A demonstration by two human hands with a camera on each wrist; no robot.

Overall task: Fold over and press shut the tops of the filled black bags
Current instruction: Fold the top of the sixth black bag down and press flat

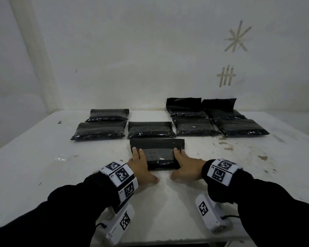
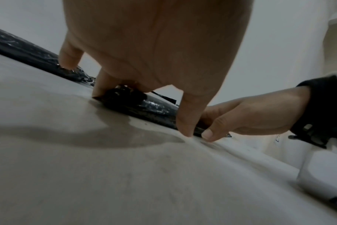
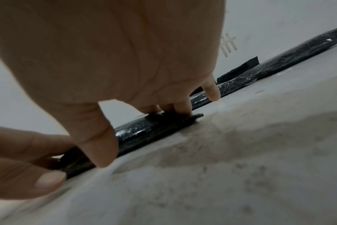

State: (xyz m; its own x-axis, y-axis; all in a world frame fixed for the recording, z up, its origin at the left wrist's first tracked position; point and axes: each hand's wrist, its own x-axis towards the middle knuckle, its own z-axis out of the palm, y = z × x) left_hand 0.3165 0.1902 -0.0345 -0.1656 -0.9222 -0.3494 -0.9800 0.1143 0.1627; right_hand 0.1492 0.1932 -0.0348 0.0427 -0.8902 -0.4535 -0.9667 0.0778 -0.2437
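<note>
- A filled black bag point(image 1: 157, 154) lies flat on the white table point(image 1: 43, 157), at lower centre of the head view, its top flap laid flat toward the wall.
- The left hand point(image 1: 141, 166) rests on the bag's left edge, fingers point(image 2: 185, 120) straight and spread, thumb tip on the table at the bag's near edge.
- The right hand point(image 1: 185, 166) mirrors it on the right edge, fingers point(image 3: 98, 137) extended, pressing down, nothing pinched.
- Seven more bags lie behind it: three point(image 1: 100, 130) at centre left, four point(image 1: 196, 128) at centre right.
- The two rearmost bags on the right point(image 1: 184, 104) have their flaps standing up against the wall.
- Tape marks point(image 1: 226, 77) sit on the wall, upper right.
</note>
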